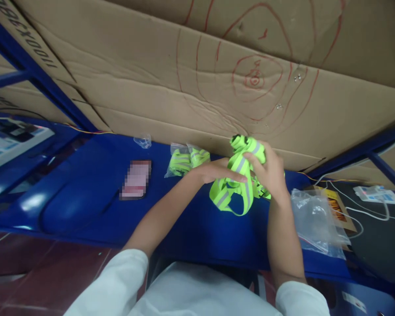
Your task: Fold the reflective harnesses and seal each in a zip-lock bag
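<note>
A bunched neon-yellow reflective strap with grey stripes and black clips is held up above the blue table. My right hand is closed around its upper right side, the thumb lying over the folds. From the left, my left hand grips the strap lower down, one finger stretched across it and part of the hand hidden behind the folds. A loose loop hangs below both hands. More yellow strap lies behind my right wrist, partly covered. Left of my hands, two clear bags of folded yellow straps rest against the cardboard.
A cardboard wall with red drawn rings stands at the back. Clear plastic bags lie to the right, beside a small box and white cables. A blurred-out phone-shaped object and crumpled plastic lie left on the blue table.
</note>
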`<action>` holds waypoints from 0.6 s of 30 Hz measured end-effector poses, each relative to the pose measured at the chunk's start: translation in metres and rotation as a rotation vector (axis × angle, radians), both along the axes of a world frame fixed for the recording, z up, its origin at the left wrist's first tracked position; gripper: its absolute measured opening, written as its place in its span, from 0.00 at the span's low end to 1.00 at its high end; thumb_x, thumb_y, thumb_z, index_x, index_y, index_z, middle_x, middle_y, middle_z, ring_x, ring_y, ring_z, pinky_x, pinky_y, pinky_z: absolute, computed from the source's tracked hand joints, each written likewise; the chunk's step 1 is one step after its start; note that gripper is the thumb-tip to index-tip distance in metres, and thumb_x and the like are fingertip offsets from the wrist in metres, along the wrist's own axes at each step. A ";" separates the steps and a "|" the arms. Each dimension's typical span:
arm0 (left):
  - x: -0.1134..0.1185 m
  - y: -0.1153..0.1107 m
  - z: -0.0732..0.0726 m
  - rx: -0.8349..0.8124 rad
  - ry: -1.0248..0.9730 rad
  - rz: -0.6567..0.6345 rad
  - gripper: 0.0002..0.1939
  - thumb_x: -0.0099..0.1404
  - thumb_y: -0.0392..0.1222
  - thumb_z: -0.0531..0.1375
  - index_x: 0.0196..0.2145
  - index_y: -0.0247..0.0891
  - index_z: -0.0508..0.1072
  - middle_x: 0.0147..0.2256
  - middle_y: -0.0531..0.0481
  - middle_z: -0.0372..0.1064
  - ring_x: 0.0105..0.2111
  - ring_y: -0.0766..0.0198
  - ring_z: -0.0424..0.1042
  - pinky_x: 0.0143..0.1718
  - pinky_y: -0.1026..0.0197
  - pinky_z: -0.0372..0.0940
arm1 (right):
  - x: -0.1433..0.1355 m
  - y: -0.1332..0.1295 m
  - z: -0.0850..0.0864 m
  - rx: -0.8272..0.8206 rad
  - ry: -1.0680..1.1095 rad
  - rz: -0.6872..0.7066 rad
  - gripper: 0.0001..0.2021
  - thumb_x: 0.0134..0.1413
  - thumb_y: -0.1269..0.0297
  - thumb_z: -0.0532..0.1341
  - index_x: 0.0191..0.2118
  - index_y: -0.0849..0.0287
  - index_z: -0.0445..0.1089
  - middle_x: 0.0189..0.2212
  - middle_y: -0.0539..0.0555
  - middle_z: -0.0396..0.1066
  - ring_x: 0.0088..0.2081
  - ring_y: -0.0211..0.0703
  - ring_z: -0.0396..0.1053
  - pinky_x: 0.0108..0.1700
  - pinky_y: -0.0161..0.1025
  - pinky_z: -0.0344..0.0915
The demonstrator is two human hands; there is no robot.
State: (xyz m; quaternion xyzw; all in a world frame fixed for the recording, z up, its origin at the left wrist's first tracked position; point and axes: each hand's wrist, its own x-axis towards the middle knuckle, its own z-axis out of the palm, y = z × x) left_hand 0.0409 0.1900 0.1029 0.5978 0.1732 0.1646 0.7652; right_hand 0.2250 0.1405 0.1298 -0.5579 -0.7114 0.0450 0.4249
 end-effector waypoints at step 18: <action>-0.033 0.010 0.019 0.467 -0.055 0.018 0.38 0.55 0.48 0.74 0.61 0.42 0.70 0.62 0.45 0.68 0.64 0.50 0.66 0.61 0.55 0.65 | 0.006 -0.017 0.014 0.210 0.103 -0.234 0.23 0.60 0.44 0.66 0.54 0.53 0.73 0.48 0.57 0.76 0.46 0.54 0.76 0.51 0.53 0.72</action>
